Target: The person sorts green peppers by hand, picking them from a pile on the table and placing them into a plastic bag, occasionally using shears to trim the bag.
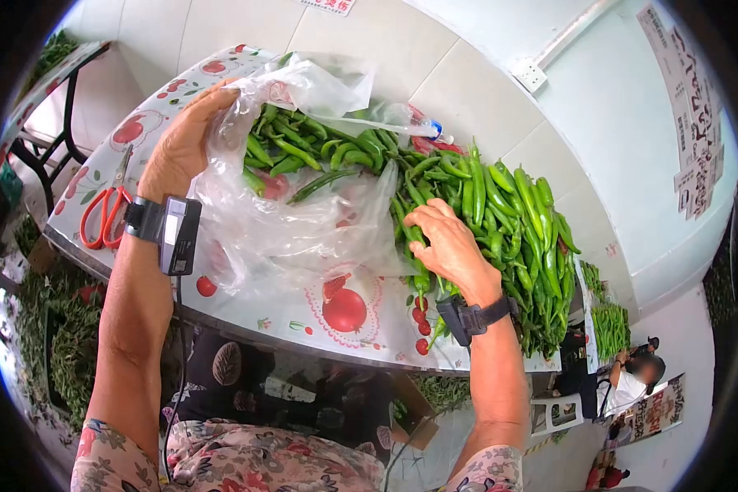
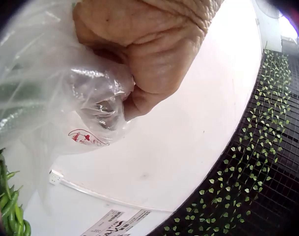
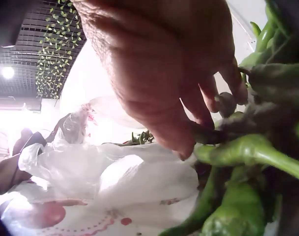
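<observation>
A clear plastic bag (image 1: 303, 234) lies open on the table with green peppers (image 1: 291, 139) inside. The left hand (image 1: 190, 135) grips the bag's upper left edge; in the left wrist view the hand (image 2: 149, 49) has the crumpled plastic (image 2: 98, 91) bunched in its curled fingers. To the right of the bag is a big heap of long green peppers (image 1: 521, 230). The right hand (image 1: 451, 246) is at the heap's left side, fingers bent downward. In the right wrist view the hand (image 3: 164, 73) touches the peppers (image 3: 247, 150); whether its fingertips hold one is hidden.
Red-handled scissors (image 1: 105, 217) lie at the table's left end. A patterned tablecloth (image 1: 402, 312) covers the table. Behind the peppers stands a wall (image 1: 476, 98). A cardboard box (image 1: 414, 414) is below the table's front edge, and a person in white (image 1: 631, 385) is farther off at right.
</observation>
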A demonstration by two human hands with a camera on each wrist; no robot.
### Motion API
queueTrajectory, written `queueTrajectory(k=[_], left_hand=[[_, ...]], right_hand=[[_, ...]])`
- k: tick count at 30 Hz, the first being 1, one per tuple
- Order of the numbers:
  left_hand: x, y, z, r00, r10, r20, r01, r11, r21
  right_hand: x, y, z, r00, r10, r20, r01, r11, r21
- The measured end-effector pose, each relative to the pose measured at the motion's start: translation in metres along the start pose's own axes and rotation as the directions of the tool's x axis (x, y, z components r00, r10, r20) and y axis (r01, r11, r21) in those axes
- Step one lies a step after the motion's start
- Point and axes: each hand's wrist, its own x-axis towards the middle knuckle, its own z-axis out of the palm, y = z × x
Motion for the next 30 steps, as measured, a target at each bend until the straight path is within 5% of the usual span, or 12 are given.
queueTrajectory(k=[8,15,22,29,30], left_hand=[[-0.002,0.002,0.002,1.000,0.000,-0.018,-0.001,1.000,-0.027],[-0.005,0.003,0.005,0.999,0.012,-0.048,-0.014,0.998,-0.055],[-0.002,0.002,0.001,1.000,0.004,0.020,-0.002,0.998,-0.070],[-0.001,0.003,0.002,1.000,0.001,-0.006,-0.002,0.998,-0.060],[0.000,0.002,0.001,1.000,-0.002,-0.015,0.001,0.998,-0.068]], right_hand=[[0.000,-0.014,-0.021,0.979,0.109,0.170,-0.109,0.994,-0.013],[0.026,-0.034,-0.039,0.974,0.153,0.168,-0.189,0.957,0.221],[0.097,-0.062,0.005,0.999,-0.044,0.028,0.032,0.948,0.318],[0.123,-0.071,0.061,0.971,-0.230,0.059,0.234,0.971,-0.056],[0.124,-0.074,0.053,0.986,-0.149,0.073,0.152,0.988,-0.038]])
